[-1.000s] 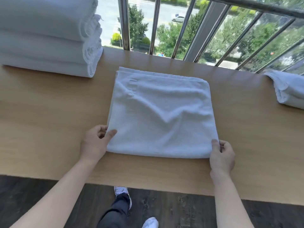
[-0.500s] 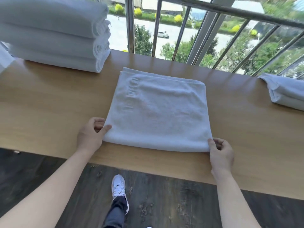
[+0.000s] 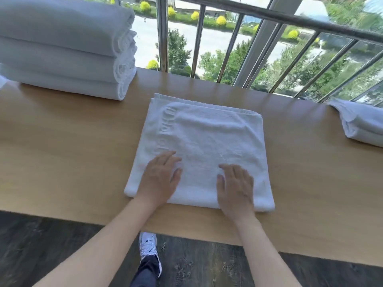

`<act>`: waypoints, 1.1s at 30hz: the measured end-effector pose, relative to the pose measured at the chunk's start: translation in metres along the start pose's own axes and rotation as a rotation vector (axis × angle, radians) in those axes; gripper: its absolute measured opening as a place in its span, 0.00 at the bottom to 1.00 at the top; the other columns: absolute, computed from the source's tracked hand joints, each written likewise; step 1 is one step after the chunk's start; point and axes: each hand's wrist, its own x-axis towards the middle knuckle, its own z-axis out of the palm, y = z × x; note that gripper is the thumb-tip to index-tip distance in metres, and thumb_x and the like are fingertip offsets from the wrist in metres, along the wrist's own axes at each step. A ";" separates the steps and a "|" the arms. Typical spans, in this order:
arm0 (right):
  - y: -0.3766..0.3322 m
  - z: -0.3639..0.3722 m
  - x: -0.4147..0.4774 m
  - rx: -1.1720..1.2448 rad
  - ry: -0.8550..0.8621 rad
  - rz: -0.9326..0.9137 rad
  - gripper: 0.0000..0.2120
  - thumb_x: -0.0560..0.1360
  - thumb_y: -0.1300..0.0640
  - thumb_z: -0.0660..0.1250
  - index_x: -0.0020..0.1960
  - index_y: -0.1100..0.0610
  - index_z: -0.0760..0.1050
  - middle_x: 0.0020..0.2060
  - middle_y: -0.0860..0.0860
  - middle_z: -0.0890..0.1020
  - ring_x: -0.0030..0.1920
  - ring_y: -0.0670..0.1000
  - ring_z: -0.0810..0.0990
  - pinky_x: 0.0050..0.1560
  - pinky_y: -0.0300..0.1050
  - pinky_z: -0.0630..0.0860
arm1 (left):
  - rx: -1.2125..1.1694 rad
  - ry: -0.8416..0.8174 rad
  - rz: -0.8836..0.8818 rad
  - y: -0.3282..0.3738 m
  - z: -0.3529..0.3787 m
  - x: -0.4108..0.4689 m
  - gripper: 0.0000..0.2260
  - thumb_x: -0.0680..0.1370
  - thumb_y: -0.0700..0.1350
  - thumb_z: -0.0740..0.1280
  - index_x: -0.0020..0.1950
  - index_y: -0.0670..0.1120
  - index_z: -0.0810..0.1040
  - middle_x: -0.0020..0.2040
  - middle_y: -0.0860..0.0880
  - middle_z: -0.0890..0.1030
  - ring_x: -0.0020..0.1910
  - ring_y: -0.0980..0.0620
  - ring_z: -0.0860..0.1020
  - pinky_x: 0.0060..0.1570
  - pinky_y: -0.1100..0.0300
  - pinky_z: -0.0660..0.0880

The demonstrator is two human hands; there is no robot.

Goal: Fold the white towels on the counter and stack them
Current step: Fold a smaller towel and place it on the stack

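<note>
White, soft and limp, the folded towel (image 3: 209,137) lies under flat, released left grip (image 3: 160,179) and right grip (image 3: 236,189), likely best lifted by its corners.

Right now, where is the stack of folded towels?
In the head view, the stack of folded towels sits at the far left of the counter beside the railing, left of the flat towel under the left hand and right hand.

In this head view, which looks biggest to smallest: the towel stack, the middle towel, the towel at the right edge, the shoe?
1-2. middle towel and towel stack: about alike; the stack is cropped by the frame.
3. towel at the right edge, also cropped.
4. shoe, farther from the camera.
</note>
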 end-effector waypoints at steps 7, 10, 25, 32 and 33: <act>-0.016 0.044 0.017 -0.140 -0.203 -0.068 0.26 0.84 0.46 0.47 0.81 0.46 0.51 0.81 0.46 0.48 0.80 0.47 0.41 0.78 0.55 0.41 | 0.227 -0.190 0.082 0.015 0.035 0.034 0.27 0.81 0.53 0.48 0.80 0.48 0.59 0.81 0.44 0.55 0.81 0.44 0.51 0.78 0.49 0.46; -0.017 0.045 0.009 -0.104 -0.185 -0.046 0.25 0.84 0.48 0.49 0.81 0.45 0.54 0.81 0.46 0.50 0.80 0.48 0.45 0.78 0.55 0.45 | 0.201 -0.135 0.078 0.022 0.039 0.031 0.24 0.80 0.50 0.54 0.74 0.43 0.72 0.74 0.39 0.69 0.74 0.37 0.67 0.73 0.43 0.58; 0.074 0.025 0.179 -0.155 -0.200 0.123 0.29 0.80 0.41 0.41 0.81 0.42 0.44 0.80 0.43 0.43 0.79 0.43 0.37 0.78 0.47 0.34 | 0.340 -0.216 0.111 0.034 0.062 0.111 0.32 0.79 0.58 0.52 0.81 0.47 0.56 0.82 0.47 0.54 0.81 0.43 0.51 0.77 0.41 0.52; 0.099 0.010 0.220 -0.129 -0.174 0.347 0.29 0.84 0.47 0.45 0.82 0.53 0.41 0.81 0.49 0.42 0.80 0.48 0.39 0.78 0.54 0.36 | 0.415 -0.191 0.108 0.038 0.057 0.112 0.31 0.79 0.58 0.53 0.80 0.47 0.60 0.81 0.46 0.57 0.80 0.42 0.55 0.76 0.41 0.56; 0.088 0.013 0.213 -0.122 -0.136 0.309 0.29 0.84 0.49 0.46 0.82 0.54 0.42 0.81 0.49 0.43 0.80 0.49 0.39 0.78 0.55 0.36 | 0.415 -0.180 0.106 0.039 0.057 0.112 0.31 0.79 0.57 0.54 0.80 0.47 0.61 0.81 0.45 0.58 0.80 0.42 0.56 0.76 0.41 0.57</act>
